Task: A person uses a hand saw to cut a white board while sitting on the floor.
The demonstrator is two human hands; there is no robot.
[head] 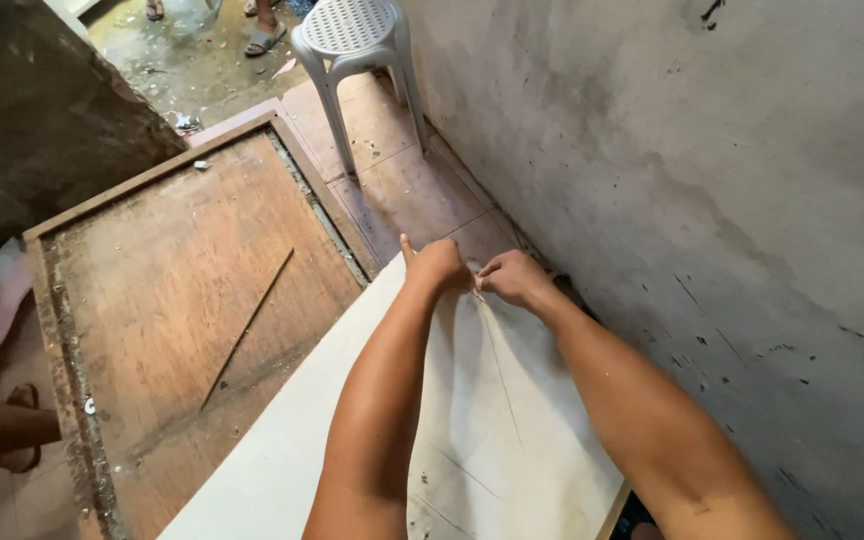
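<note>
A large pale board (pixel 282 450) lies flat in front of me, with thin lines drawn across it. Both my arms reach to its far end. My left hand (pixel 435 264) rests on the board's far edge, fingers curled, index finger pointing up. My right hand (pixel 515 278) is beside it, fingers pinched on something small and thin at the board's surface; what it is I cannot tell. The two hands nearly touch.
A brown wooden panel with a raised frame (pixel 182 290) lies on the left, a thin rod (pixel 248 326) on it. A white plastic stool (pixel 354 50) stands at the back. A rough grey wall (pixel 732 200) runs along the right. Another person's feet (pixel 264 38) show beyond.
</note>
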